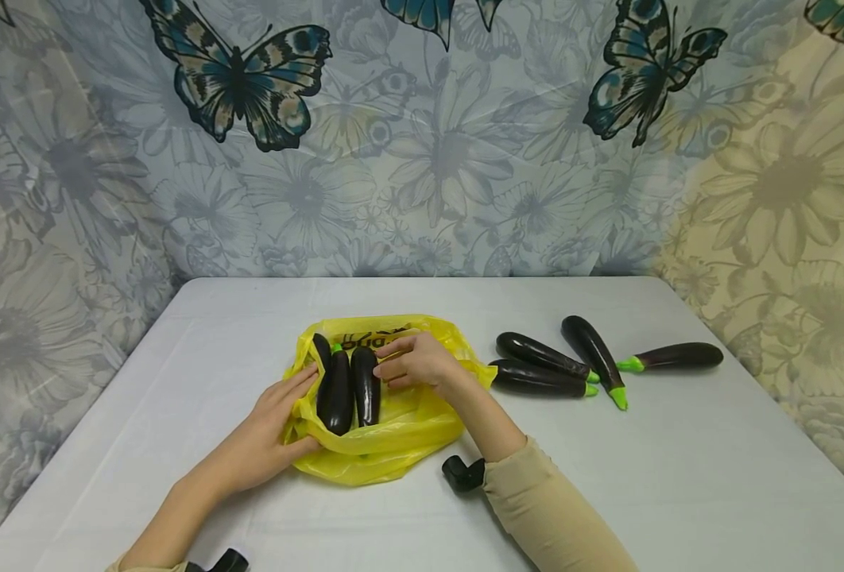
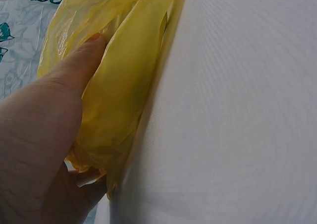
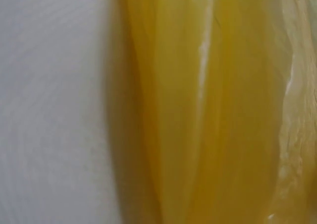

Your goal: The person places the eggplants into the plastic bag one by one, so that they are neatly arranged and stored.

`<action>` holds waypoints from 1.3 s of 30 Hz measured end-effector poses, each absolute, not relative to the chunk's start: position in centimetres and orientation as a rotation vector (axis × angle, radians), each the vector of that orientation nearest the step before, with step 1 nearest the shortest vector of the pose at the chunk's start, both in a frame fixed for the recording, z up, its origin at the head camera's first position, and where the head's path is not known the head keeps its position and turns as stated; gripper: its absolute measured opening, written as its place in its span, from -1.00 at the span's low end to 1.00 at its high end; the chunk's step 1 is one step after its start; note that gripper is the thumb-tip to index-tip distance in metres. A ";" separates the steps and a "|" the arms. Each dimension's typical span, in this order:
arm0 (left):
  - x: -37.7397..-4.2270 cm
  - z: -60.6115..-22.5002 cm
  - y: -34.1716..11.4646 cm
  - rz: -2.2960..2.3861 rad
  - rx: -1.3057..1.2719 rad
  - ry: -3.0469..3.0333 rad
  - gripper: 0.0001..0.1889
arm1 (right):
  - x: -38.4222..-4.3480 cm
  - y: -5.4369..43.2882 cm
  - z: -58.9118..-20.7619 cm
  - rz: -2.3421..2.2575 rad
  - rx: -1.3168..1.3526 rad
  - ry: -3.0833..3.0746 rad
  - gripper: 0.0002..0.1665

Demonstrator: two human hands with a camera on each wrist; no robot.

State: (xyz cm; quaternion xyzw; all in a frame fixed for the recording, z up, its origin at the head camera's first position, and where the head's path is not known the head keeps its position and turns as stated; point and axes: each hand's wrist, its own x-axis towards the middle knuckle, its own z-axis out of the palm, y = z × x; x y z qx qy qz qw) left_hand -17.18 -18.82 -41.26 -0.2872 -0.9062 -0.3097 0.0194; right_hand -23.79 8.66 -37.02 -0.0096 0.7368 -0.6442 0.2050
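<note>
From my head view, I see the yellow bag (image 1: 404, 446) lying open on the white counter (image 1: 651, 492), left of centre, with dark eggplants (image 1: 365, 397) side by side inside. My left hand (image 1: 275, 429) is spread wide against the bag's left side, thumb on the near edge. My right hand (image 1: 418, 363) reaches over the bag, fingers loosely extended beside the rightmost eggplant inside; I can't tell whether they touch it. Four more eggplants (image 1: 540, 378) lie to the right.
</note>
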 end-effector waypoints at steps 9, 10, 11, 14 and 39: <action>-17.1 -41.2 -18.8 -0.961 -0.894 -2.805 -0.05 | -23.8 8.6 -36.8 -1.801 -0.026 2.064 -0.59; -17.1 -41.2 -18.8 -0.959 -0.892 -2.806 -0.05 | -23.8 8.6 -36.8 -1.803 -0.027 2.065 -0.59; -17.1 -41.2 -18.8 -0.960 -0.891 -2.807 -0.06 | -23.8 8.6 -36.8 -1.806 -0.033 2.067 -0.59; -17.1 -41.2 -18.8 -0.957 -0.891 -2.808 -0.06 | -23.7 8.7 -36.5 -1.811 -0.053 2.073 -0.60; -16.9 -41.0 -18.7 -0.948 -0.879 -2.830 -0.06 | -22.9 9.5 -33.7 -1.907 -0.138 2.083 -0.63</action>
